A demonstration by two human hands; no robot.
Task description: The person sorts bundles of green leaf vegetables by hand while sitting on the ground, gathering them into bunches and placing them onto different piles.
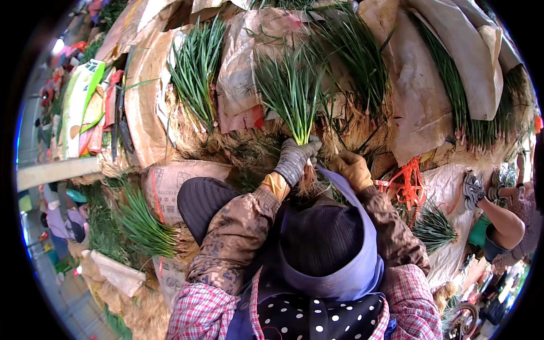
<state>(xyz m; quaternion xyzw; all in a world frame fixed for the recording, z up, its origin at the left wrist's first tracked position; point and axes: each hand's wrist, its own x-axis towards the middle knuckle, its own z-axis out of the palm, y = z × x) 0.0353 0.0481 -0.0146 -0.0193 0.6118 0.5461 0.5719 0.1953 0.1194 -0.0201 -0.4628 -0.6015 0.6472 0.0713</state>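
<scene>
Green onions (296,99) are in the left hand (298,157), which is closed around them; their roots (309,182) show just below it. Right hand (351,169), beside it, has curled fingers; whether it holds something, I cannot tell. Better grip gently, keeping roots even.

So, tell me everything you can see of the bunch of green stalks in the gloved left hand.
The bunch has many long, slim green leaves that fan out at the top and gather into paler, yellow-green stems. Its tips point away from the person. The left hand, in a grey glove, is closed around the lower stems; stringy brownish roots show below it. No tie is visible. In the picture the leaves overlap a pale sack; whether they touch it can't be told.
</scene>
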